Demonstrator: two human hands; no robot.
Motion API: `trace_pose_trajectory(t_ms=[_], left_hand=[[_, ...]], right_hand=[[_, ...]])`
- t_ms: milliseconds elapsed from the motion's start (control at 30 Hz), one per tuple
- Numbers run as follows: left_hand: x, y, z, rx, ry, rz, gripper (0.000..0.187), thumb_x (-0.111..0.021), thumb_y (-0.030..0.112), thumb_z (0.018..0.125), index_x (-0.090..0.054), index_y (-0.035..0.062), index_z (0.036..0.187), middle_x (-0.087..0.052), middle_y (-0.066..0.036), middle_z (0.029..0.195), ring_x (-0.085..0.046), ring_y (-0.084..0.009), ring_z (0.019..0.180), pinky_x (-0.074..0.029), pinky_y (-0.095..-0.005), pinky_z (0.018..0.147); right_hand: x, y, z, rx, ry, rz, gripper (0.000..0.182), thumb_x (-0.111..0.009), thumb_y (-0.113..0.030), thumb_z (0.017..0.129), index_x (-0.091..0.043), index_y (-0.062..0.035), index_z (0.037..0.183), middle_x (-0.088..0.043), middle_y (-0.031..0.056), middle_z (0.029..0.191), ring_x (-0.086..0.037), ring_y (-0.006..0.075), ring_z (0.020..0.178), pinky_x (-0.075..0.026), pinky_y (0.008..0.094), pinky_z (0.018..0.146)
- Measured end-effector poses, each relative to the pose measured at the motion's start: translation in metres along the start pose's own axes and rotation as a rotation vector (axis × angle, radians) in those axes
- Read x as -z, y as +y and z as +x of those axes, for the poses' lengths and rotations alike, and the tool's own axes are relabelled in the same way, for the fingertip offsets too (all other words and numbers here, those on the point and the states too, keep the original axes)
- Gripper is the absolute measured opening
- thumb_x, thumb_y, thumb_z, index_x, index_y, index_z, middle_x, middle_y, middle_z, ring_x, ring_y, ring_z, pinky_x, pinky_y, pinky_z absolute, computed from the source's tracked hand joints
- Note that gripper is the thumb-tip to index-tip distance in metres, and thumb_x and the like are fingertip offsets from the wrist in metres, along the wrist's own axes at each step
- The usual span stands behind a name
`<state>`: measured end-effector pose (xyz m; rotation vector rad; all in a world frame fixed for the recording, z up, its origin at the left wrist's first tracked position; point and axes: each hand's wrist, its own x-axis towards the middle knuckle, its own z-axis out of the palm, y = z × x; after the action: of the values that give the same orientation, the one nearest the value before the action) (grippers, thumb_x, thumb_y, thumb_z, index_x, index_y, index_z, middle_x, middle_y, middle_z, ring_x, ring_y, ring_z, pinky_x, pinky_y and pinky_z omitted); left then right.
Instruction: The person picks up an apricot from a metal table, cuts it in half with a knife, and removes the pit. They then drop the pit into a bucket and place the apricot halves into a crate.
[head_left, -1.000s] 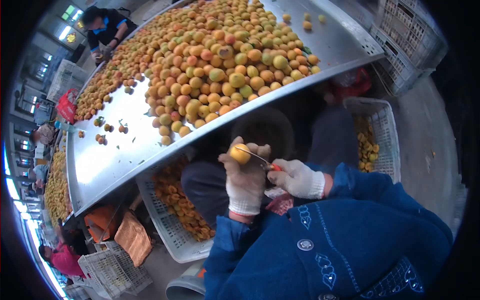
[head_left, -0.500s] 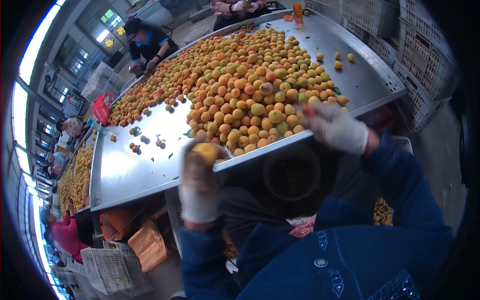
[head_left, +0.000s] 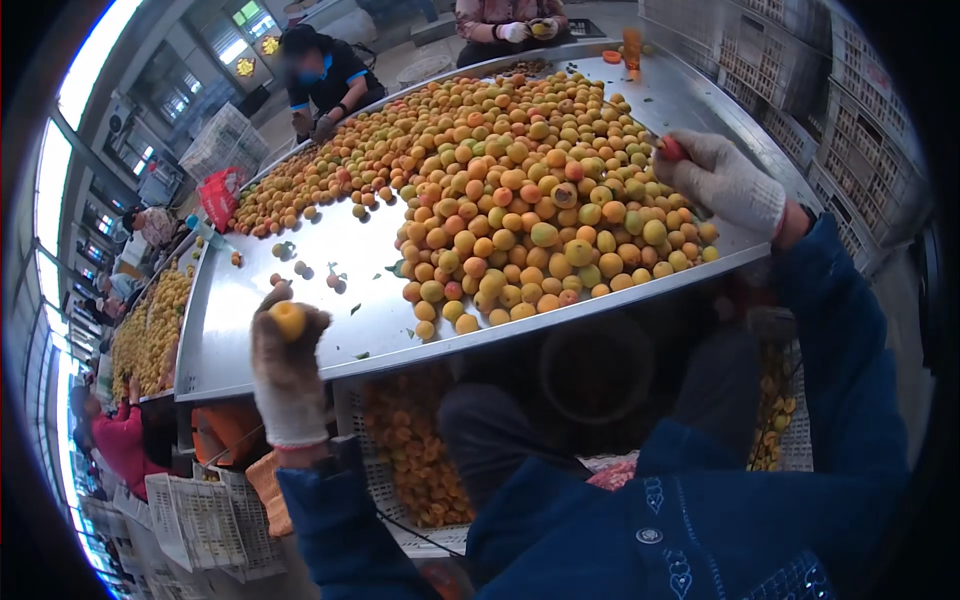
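Note:
My left hand (head_left: pixel 288 385), in a stained white glove, is closed around a yellow apricot (head_left: pixel 288 320) near the table's front left edge. In my gloved right hand (head_left: pixel 735 180) is a small red-handled tool (head_left: pixel 672 149), raised over the right side of the table; its working end is too small to make out. A large heap of apricots (head_left: pixel 520 235) in yellow, orange and green covers much of the metal table (head_left: pixel 240 340). Between my left hand and the heap lie a few loose dark-looking fruits and leaves.
Below the table edge is a crate of apricot halves (head_left: pixel 415 465), with a dark round bucket (head_left: pixel 597 370) between my knees. Stacked plastic crates (head_left: pixel 860 130) stand at the right. Two people sit across the table. A red bag (head_left: pixel 218 198) hangs at the left edge.
My left hand has moved left, away from the heap, with the apricot. My right hand has risen up and to the right with the red-handled tool. The view has shifted slightly.

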<state>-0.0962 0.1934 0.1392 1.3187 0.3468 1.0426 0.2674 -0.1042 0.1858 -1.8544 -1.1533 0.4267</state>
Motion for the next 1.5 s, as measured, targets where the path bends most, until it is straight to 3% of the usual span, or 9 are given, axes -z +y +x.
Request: trace_pose_trajectory(t_ms=[133, 200, 400, 600, 733, 833, 933, 1100, 1500], left_hand=[[0.016, -0.004, 0.001, -0.035, 0.039, 0.078, 0.049, -0.051, 0.040, 0.099, -0.050, -0.0014, 0.125, -0.061, -0.011, 0.092, -0.063, -0.0202, 0.087, -0.053, -0.0365, 0.088], [0.017, -0.021, -0.001, -0.001, 0.071, -0.026, 0.049, -0.051, 0.040, 0.098, -0.050, -0.0007, 0.125, -0.060, -0.011, 0.094, -0.062, -0.0204, 0.088, -0.053, -0.0371, 0.088], [0.012, -0.106, -0.006, 0.379, 0.128, -0.211, 0.037, -0.058, 0.031, 0.096, -0.054, 0.0001, 0.117, -0.058, -0.011, 0.094, -0.062, -0.0230, 0.084, -0.057, -0.0375, 0.079], [-0.054, -0.102, -0.035, 0.241, -0.037, -0.173, 0.032, -0.058, 0.017, 0.096, -0.051, -0.0018, 0.122, -0.059, -0.010, 0.096, -0.060, -0.0176, 0.085, -0.056, -0.0318, 0.080], [-0.087, -0.122, -0.063, 0.369, -0.165, -0.743, 0.039, -0.047, 0.027, 0.101, -0.047, 0.0000, 0.129, -0.058, -0.014, 0.103, -0.057, -0.0276, 0.098, -0.047, -0.0456, 0.096], [-0.120, -0.130, -0.093, 0.467, -0.104, -0.830, 0.054, -0.038, 0.044, 0.101, -0.044, 0.0007, 0.132, -0.057, -0.016, 0.110, -0.055, -0.0326, 0.105, -0.042, -0.0500, 0.100], [-0.147, -0.135, -0.118, 0.540, -0.077, -0.981, 0.054, -0.052, 0.042, 0.097, -0.045, 0.0006, 0.131, -0.058, -0.016, 0.109, -0.056, -0.0341, 0.106, -0.042, -0.0504, 0.102], [-0.168, -0.141, -0.143, 0.475, -0.256, -0.889, 0.057, -0.049, 0.046, 0.097, -0.045, 0.0018, 0.132, -0.059, -0.015, 0.110, -0.058, -0.0321, 0.107, -0.044, -0.0479, 0.100], [-0.193, -0.137, -0.161, 0.446, -0.151, -0.695, 0.055, -0.053, 0.043, 0.096, -0.041, 0.0043, 0.134, -0.059, -0.013, 0.113, -0.057, -0.0299, 0.113, -0.041, -0.0450, 0.105]], right_hand=[[-0.003, -0.019, 0.008, -0.052, 0.064, -0.128, 0.025, -0.058, -0.018, 0.097, -0.061, 0.0003, 0.112, -0.066, 0.0061, 0.098, -0.061, 0.0115, 0.092, -0.050, 0.0268, 0.084], [-0.020, 0.014, 0.025, 0.181, 0.095, 0.034, 0.024, -0.058, -0.018, 0.097, -0.061, 0.0004, 0.112, -0.066, 0.0061, 0.096, -0.061, 0.0114, 0.092, -0.051, 0.0278, 0.083], [-0.097, 0.046, 0.034, -0.095, -0.214, -0.551, 0.035, -0.059, -0.031, 0.091, -0.061, -0.0023, 0.110, -0.066, 0.0224, 0.091, -0.065, 0.0350, 0.090, -0.050, 0.0387, 0.082], [-0.122, 0.038, 0.009, -0.035, -0.160, -0.029, 0.026, -0.058, -0.024, 0.095, -0.061, -0.0008, 0.107, -0.065, 0.0093, 0.083, -0.060, 0.0189, 0.076, -0.047, 0.0309, 0.069], [-0.154, 0.020, -0.038, -0.233, -0.181, 0.566, 0.021, -0.055, -0.022, 0.099, -0.062, -0.0030, 0.105, -0.056, -0.0039, 0.080, -0.050, 0.0049, 0.075, -0.042, 0.0195, 0.066], [-0.168, 0.012, -0.078, -0.279, -0.234, 0.690, 0.022, -0.054, -0.024, 0.099, -0.060, -0.0034, 0.102, -0.056, -0.0025, 0.082, -0.050, 0.0058, 0.079, -0.043, 0.0219, 0.070], [-0.171, 0.013, -0.109, -0.268, -0.263, 0.606, 0.023, -0.055, -0.026, 0.099, -0.060, -0.0045, 0.101, -0.056, -0.0004, 0.082, -0.050, 0.0083, 0.080, -0.044, 0.0251, 0.074], [-0.166, 0.023, -0.138, -0.297, -0.252, 0.531, 0.025, -0.055, -0.028, 0.098, -0.060, -0.0036, 0.102, -0.058, 0.0037, 0.083, -0.053, 0.0113, 0.080, -0.045, 0.0280, 0.074], [-0.177, 0.049, -0.163, -0.287, -0.163, 0.665, 0.023, -0.054, -0.026, 0.099, -0.059, -0.0032, 0.099, -0.059, 0.0056, 0.082, -0.053, 0.0108, 0.076, -0.045, 0.0303, 0.069]])
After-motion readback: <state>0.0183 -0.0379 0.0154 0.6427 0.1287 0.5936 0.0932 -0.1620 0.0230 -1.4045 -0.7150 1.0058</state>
